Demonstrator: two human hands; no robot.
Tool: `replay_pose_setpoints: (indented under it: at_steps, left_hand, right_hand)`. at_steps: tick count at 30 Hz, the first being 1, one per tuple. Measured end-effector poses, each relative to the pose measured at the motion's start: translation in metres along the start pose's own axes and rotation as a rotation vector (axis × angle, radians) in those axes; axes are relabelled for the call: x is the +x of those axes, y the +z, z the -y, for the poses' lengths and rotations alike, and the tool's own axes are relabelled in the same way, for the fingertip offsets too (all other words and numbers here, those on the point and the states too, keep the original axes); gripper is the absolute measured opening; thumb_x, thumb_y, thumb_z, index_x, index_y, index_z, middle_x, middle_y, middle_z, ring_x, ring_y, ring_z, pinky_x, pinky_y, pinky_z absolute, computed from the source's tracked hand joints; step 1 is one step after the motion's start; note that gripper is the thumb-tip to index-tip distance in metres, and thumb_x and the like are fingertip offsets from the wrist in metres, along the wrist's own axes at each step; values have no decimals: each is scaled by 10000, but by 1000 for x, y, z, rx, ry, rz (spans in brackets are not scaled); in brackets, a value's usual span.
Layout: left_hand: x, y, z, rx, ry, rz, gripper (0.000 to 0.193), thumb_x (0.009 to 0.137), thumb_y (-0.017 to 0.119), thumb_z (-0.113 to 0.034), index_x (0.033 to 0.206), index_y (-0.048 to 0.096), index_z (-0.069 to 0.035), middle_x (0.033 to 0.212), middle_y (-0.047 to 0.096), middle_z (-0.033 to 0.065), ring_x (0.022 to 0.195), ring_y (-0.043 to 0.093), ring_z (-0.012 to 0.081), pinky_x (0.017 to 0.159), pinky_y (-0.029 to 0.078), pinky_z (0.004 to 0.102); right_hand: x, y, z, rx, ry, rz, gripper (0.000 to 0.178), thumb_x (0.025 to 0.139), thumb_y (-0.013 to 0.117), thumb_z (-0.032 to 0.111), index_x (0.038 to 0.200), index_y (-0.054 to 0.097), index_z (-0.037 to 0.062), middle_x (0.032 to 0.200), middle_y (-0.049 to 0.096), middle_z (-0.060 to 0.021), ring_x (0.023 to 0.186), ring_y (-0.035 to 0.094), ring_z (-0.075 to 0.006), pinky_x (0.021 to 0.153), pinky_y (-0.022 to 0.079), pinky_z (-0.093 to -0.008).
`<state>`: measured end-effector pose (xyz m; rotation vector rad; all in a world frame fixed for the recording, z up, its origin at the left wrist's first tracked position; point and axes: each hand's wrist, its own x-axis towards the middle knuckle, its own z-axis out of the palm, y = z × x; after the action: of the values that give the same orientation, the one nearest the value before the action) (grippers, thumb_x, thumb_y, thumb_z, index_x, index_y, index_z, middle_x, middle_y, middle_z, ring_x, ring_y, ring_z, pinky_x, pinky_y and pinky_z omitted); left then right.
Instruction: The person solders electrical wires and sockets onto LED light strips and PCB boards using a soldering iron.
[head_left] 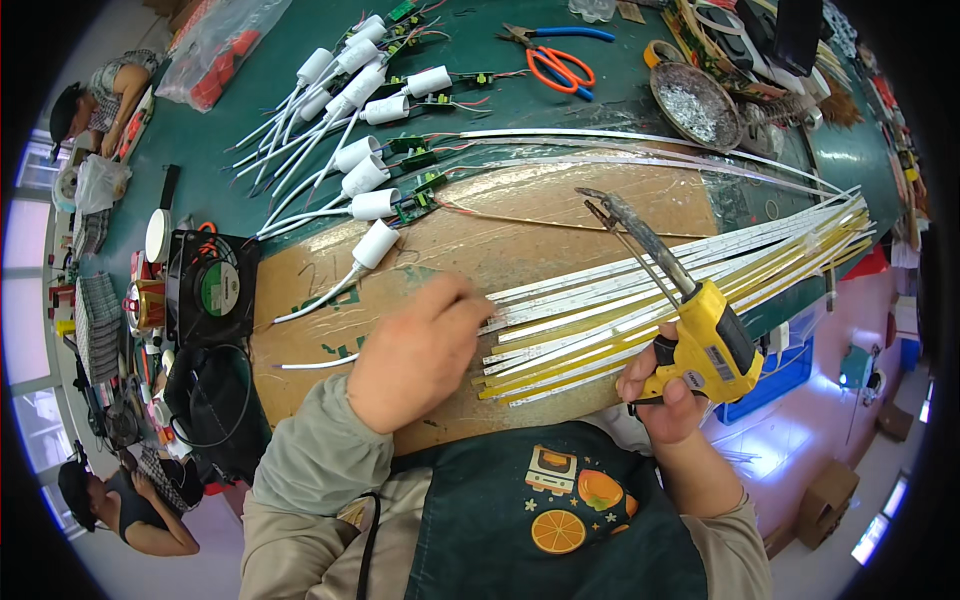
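Observation:
My right hand (668,395) is wrapped round the handle of a yellow and black soldering gun (712,340). Its dark tip and thin feed tube slant up and to the left, above a fan of white and yellow LED strips (600,300). At the left ends of those strips is my left hand (425,335), fingers curled and pressed together; whatever they pinch is hidden. A white cable (318,365) runs out from beneath this hand. Just beyond it lies a white lamp holder (375,245) with its own cable. Scratched brown board (450,250) lies under the strips.
More white lamp holders (357,90) with green circuit boards lie farther back. Beyond the strips are orange-handled scissors (562,70), blue-handled pliers (570,33) and a round dish of metal bits (697,105). A black fan (212,285) stands at left. Two other people sit at far left.

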<state>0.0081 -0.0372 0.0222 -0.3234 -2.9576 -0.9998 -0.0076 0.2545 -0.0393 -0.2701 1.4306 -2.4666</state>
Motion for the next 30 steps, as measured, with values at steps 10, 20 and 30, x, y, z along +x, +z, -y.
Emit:
replay_pose_setpoints:
  at_steps: [10,20,30]
  left_hand:
    - [7,1,16,94,80,-126,169,814,683,-13,977,702,-54,935,659,99,826,652,302,709,532,387]
    - [4,4,17,122,80,-121,175,766,683,-13,934,694,-59,891,635,87,797,643,290,684,524,389]
    - [3,6,18,168,87,-151,194,752,711,-5,935,708,-69,866,633,70,764,647,270,646,523,371]
  right_hand:
    - [-2,2,9,9,135,40,636,885,716,315,1362,439,-2,864,594,-89,730,581,-170,650,495,-302]
    - [-16,13,21,-91,316,195,682,841,782,390,1326,440,55,857,544,-34,738,544,-134,635,467,-287]
    - [-31,2,16,-644,250,330,203,870,713,244,834,621,66,736,590,-50,632,589,-219,577,460,-327]
